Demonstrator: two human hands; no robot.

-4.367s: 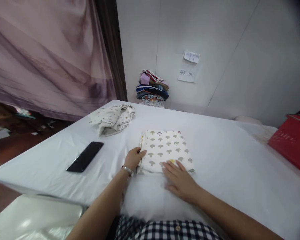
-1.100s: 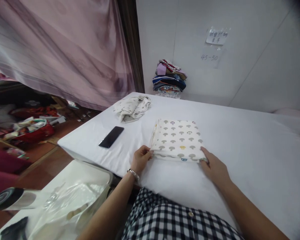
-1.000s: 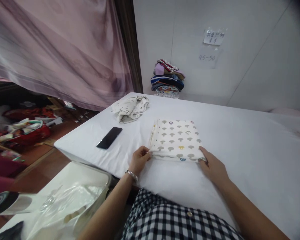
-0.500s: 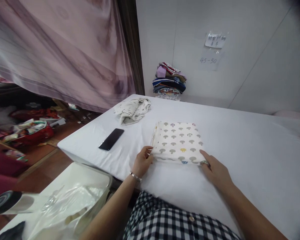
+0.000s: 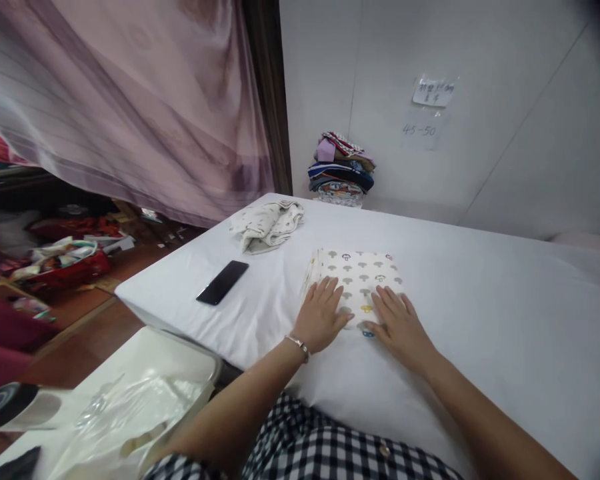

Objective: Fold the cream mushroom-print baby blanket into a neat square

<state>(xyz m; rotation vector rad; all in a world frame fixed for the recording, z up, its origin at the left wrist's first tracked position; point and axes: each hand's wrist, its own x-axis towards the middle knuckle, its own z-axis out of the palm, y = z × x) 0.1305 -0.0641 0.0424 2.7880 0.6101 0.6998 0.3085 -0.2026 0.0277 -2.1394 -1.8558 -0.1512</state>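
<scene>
A folded white cloth with a mushroom print lies flat on the white-covered table in front of me. My left hand rests on the cloth's near left part, palm down with fingers spread. On its near right part lies my right hand, also flat with the fingers stretched out. Both hands cover the near corners of the cloth. A bracelet circles my left wrist.
A black phone and a crumpled white printed cloth lie to the left on the table. Folded fabrics are stacked by the wall. A white surface with a clear plastic bag stands at lower left, below a pink curtain.
Both hands have moved from gripping the cloth's near side edges inward onto its top, and their fingers have opened out flat. The cloth stays in about the same place.
</scene>
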